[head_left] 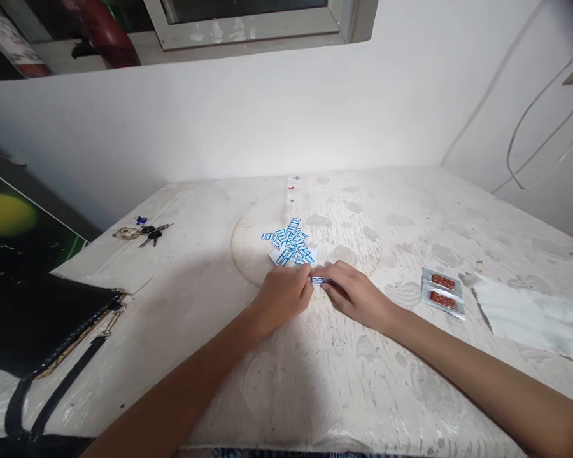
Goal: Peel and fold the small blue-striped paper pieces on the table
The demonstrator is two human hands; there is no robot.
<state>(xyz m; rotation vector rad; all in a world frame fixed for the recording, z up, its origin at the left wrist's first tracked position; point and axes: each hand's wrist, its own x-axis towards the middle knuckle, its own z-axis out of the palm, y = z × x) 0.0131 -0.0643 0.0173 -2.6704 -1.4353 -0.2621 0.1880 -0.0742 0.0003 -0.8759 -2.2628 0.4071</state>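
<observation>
Both my hands meet near the middle of the table over a small white strip with blue printing point(321, 280). My left hand point(286, 289) is closed, its thumb and fingers pinching the strip's left end. My right hand point(356, 292) grips the other end, with its fingers over the top and the thumb below. Just beyond my hands lies a loose pile of small white paper pieces with blue outlines point(292, 242). Some of them rest on a white sheet point(274, 256). My fingers hide part of the strip.
Keys point(153, 234) and a small blue object point(141, 221) lie at the left, near a black bag point(52, 318) with a strap. At the right are a silver blister pack point(443, 292) with reddish-brown contents and a white cloth or tissue point(535, 318). A white wall point(267, 121) stands behind the table.
</observation>
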